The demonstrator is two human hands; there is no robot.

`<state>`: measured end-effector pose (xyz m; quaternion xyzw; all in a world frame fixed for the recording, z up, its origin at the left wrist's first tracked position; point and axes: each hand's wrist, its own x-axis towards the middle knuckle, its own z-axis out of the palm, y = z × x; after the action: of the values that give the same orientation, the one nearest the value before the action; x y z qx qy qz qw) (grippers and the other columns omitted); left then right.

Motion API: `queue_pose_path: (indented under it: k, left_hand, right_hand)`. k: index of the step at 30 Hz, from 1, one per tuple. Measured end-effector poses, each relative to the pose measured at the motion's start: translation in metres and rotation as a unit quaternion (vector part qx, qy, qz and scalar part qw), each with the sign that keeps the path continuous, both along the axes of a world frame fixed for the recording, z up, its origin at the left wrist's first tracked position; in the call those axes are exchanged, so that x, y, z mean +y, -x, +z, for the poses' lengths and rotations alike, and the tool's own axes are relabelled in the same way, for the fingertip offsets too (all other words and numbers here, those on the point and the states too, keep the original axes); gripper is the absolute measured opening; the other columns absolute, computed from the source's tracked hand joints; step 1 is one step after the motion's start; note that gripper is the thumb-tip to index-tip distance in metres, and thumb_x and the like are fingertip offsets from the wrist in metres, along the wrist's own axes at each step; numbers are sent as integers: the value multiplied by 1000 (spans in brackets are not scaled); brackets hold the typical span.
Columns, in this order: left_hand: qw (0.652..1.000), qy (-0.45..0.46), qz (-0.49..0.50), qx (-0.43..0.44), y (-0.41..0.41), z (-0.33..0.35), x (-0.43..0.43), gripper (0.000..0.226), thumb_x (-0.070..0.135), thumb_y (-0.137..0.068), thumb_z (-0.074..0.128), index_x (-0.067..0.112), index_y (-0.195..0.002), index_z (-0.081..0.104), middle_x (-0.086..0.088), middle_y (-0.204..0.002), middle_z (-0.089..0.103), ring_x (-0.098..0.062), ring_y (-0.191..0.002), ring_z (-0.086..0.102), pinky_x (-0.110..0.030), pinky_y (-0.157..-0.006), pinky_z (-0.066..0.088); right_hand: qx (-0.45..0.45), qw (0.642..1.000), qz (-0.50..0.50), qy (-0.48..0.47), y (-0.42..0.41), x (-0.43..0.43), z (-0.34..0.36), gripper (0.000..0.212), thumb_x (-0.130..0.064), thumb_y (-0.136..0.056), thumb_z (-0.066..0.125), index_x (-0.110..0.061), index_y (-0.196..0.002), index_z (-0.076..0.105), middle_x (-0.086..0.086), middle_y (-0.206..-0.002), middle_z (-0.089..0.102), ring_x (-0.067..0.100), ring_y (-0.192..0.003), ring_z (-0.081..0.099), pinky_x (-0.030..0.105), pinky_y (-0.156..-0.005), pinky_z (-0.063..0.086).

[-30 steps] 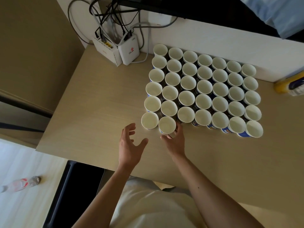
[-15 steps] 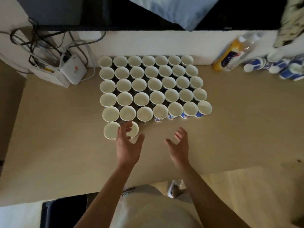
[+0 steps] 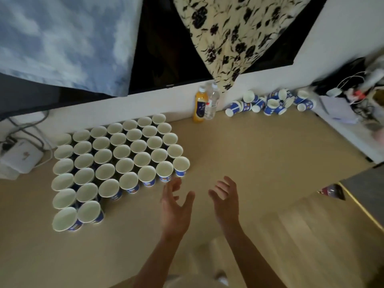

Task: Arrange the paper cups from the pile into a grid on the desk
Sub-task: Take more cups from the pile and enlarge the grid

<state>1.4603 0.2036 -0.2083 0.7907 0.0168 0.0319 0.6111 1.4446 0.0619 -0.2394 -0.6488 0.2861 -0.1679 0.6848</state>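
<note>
Paper grid (image 3: 116, 161) just left of your hands | left hand (image 3: 176, 206), right hand (image 3: 225, 200) released, empty | risk: reaching for far-right pile (image 3: 270, 102), you clip nearest cup (image 3: 164, 170).

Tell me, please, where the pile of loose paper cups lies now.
In the head view, the pile of cups lies at the far right of the desk, against the back wall, just right of the two bottles.

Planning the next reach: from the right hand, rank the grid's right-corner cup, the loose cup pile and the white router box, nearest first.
1. Corner cup, just ahead-left of the right hand.
2. Cup pile, far right by the wall.
3. Router box, far left.
</note>
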Motion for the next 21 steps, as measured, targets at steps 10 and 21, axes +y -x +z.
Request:
queue_pose_path:
  k: [10, 21]
  left_hand:
    - [999, 25, -22, 6, 37, 9, -163, 43, 8, -83, 78, 22, -119, 59, 7, -118, 65, -10, -110, 61, -37, -86, 53]
    - [999, 11, -51, 13, -18, -9, -278, 39, 15, -86, 76, 22, -121, 59, 10, -119, 63, -9, -112, 60, -34, -87, 54]
  right_hand:
    - [-46, 996, -19, -74, 47, -158, 36, 61, 3, -84, 74, -18, -135, 49, 6, -123, 63, 17, -110, 67, 26, -82, 55]
    - [-11, 998, -34, -46, 26, -271, 12, 57, 2, -83, 77, -18, -129, 51, 10, -119, 64, 22, -102, 69, 27, -80, 57]
